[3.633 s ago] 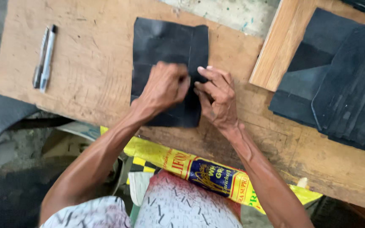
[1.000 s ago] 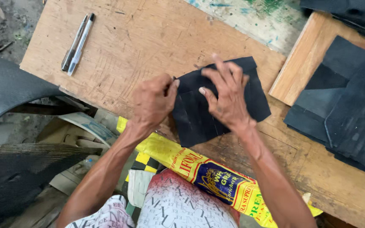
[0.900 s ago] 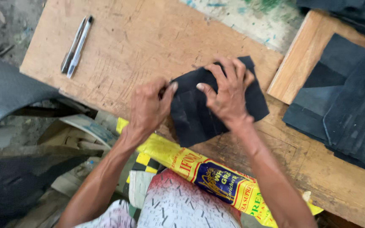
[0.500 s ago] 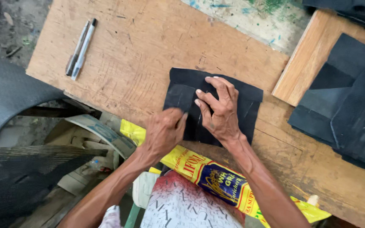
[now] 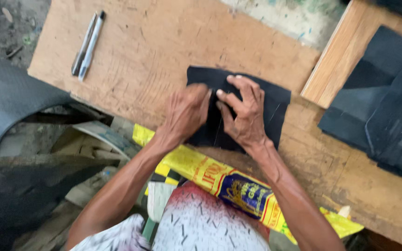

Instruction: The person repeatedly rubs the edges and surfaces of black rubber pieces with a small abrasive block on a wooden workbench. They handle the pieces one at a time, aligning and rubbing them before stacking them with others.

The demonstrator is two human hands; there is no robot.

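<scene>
A black sheet lies flat on the wooden tabletop at the centre of the frame, its long axis running from upper left to lower right. Both hands press on it side by side: the left hand curled shut on its left half, the right hand with fingers spread flat. Whether the left fist holds a tool is hidden. Two pens lie well apart at upper left.

The left hand and right hand hide the middle of the black sheet. Whatever the left grip holds is covered. The dark stack runs off the right edge.
</scene>
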